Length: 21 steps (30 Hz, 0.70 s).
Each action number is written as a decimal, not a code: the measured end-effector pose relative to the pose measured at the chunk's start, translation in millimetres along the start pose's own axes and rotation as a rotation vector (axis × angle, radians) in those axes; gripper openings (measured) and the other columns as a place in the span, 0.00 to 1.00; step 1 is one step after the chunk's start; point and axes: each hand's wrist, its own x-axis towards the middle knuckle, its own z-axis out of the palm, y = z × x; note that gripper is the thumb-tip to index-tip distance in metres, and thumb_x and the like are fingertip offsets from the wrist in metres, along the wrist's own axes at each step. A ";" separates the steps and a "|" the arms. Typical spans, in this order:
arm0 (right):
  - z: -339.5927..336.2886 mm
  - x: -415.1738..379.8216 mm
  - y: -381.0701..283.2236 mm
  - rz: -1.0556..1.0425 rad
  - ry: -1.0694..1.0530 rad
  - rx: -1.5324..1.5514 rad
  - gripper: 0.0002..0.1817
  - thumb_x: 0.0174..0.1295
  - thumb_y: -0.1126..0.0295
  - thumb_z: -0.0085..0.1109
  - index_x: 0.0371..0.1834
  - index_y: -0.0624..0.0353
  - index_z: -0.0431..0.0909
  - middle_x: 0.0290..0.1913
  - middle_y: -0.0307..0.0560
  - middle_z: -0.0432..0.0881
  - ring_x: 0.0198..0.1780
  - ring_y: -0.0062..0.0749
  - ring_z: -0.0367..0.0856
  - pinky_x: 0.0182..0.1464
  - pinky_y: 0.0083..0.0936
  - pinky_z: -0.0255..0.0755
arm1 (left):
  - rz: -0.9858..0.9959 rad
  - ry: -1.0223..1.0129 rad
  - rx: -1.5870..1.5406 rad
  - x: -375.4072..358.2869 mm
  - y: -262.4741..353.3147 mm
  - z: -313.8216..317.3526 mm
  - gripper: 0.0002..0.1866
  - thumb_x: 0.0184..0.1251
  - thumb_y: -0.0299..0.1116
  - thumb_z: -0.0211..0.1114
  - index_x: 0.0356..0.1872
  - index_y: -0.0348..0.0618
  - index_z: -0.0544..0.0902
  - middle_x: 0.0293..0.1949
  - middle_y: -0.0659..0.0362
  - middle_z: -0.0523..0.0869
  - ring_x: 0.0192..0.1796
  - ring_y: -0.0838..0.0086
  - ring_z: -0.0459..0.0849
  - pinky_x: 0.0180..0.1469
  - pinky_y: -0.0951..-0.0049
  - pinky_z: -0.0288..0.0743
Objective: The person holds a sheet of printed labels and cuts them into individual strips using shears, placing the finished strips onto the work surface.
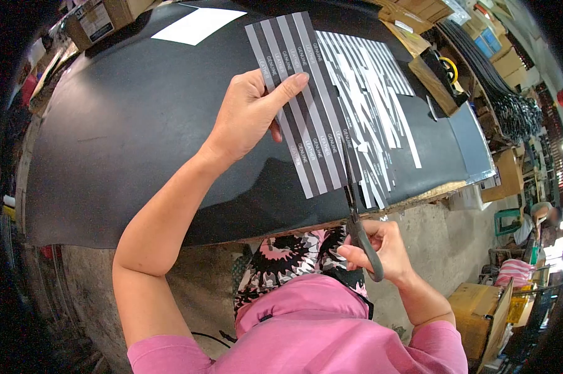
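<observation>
My left hand (256, 109) pinches a striped sheet (312, 134) between thumb and fingers, above the dark table. Grey and black bands run along the sheet, printed with "GENUINE LEATHER". In my right hand (384, 249) is a pair of scissors (363, 240), its fingers in the handles. The blades point away from me and lie at the sheet's right edge, near its lower end; part of them is hidden by the sheet. Just right of the sheet lies a loose pile of cut strips (365, 93), white and dark, some with the same lettering.
A black covering (125, 143) spreads over the table. A white sheet (197, 25) lies at the far side. Cardboard boxes stand at the back left (100, 22) and on the right (474, 311). A roll of yellow tape (449, 70) sits at the right. Someone (537, 221) is in the right background.
</observation>
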 end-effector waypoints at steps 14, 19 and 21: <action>-0.6 0.9 -1.5 0.010 -0.018 0.034 0.15 0.49 0.65 0.71 0.23 0.66 0.78 0.20 0.42 0.79 0.23 0.17 0.77 0.25 0.14 0.72 | -0.020 -0.007 0.002 -0.5 -2.3 -0.6 0.17 0.66 0.45 0.58 0.32 0.37 0.80 0.22 0.58 0.84 0.19 0.82 0.82 0.14 0.88 0.71; 0.0 1.7 -0.7 -0.008 -0.009 0.058 0.15 0.49 0.66 0.71 0.23 0.67 0.77 0.20 0.42 0.79 0.23 0.17 0.77 0.25 0.14 0.71 | -0.024 0.008 -0.006 -0.9 -2.2 0.8 0.17 0.66 0.45 0.58 0.32 0.38 0.79 0.22 0.57 0.84 0.19 0.81 0.82 0.14 0.88 0.72; 0.1 1.8 0.9 -0.010 -0.001 0.056 0.14 0.49 0.67 0.71 0.22 0.66 0.77 0.19 0.42 0.79 0.22 0.17 0.76 0.24 0.14 0.71 | -0.027 0.007 -0.008 -0.4 -3.0 0.5 0.17 0.66 0.45 0.58 0.32 0.38 0.79 0.23 0.57 0.84 0.19 0.81 0.83 0.15 0.88 0.73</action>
